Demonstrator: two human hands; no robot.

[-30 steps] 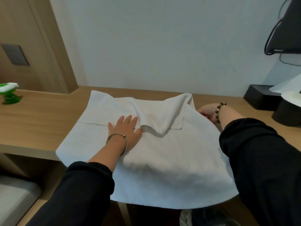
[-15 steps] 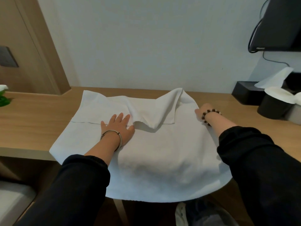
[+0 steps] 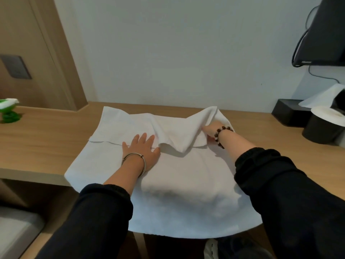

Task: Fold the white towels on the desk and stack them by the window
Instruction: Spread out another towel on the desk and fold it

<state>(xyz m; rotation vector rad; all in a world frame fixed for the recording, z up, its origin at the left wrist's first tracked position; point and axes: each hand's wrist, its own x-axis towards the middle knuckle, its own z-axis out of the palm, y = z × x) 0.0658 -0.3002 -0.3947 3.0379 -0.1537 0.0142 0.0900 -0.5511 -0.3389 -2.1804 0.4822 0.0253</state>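
Note:
A large white towel (image 3: 186, 184) lies spread on the wooden desk (image 3: 46, 139), its near part hanging over the front edge. Its far edge is folded back toward me, with a loose flap bunched up near the middle. My left hand (image 3: 141, 148) lies flat on the towel with fingers spread, pressing at the fold's edge. My right hand (image 3: 211, 130) is tucked under the raised far-right corner of the flap; its fingers are mostly hidden by cloth and seem to pinch it.
A black tissue box (image 3: 287, 112) and a black cup with a white lid (image 3: 324, 126) stand on the desk at the right. A green and white object (image 3: 8, 111) sits at the far left. A black screen (image 3: 324, 34) hangs upper right.
My right hand has moved left from the towel's right edge to under the folded flap's corner. My left hand has stayed pressed on the towel.

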